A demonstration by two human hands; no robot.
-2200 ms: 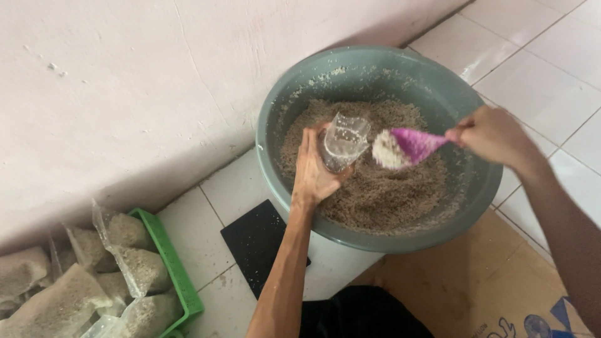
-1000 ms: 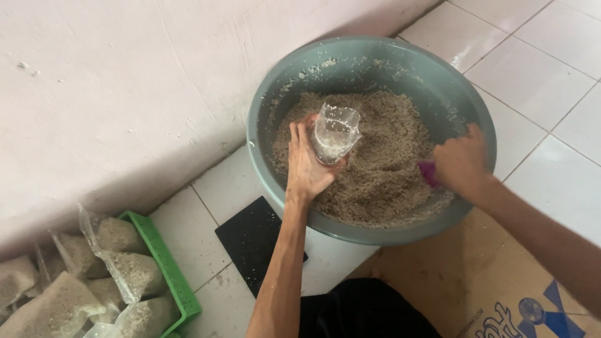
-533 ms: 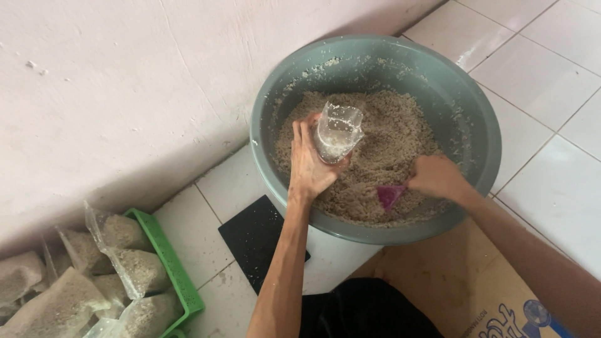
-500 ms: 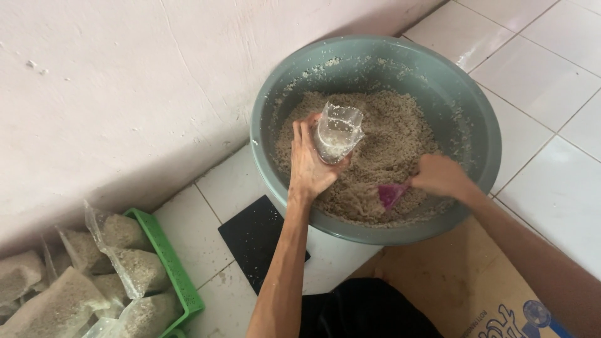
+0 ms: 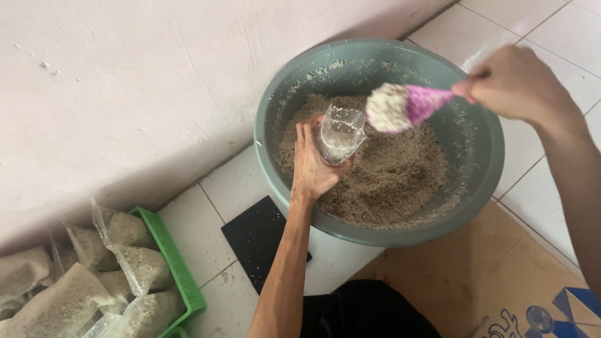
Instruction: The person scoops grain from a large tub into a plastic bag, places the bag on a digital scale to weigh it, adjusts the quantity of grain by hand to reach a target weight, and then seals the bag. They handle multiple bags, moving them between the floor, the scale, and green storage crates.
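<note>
My left hand (image 5: 311,164) grips a small clear plastic bag (image 5: 341,132), held upright with its mouth open over the grain inside a large grey basin (image 5: 275,125). A little pale grain sits in the bottom of the bag. My right hand (image 5: 516,82) holds a pink scoop (image 5: 419,103) by its handle, raised above the basin. The scoop is heaped with pale grain (image 5: 387,107) and hovers just right of the bag's mouth. The basin is about half full of brownish grain (image 5: 394,172).
A green crate (image 5: 177,269) at lower left holds several filled clear bags (image 5: 128,256) of grain. A black flat square (image 5: 258,241) lies on the white floor tiles beside the basin. Brown cardboard (image 5: 476,281) covers the floor at lower right. A pale wall runs behind.
My right hand has lifted the pink scoop out of the grain, now heaped full, up and left toward the bag's mouth. My left hand has kept the bag in place.
</note>
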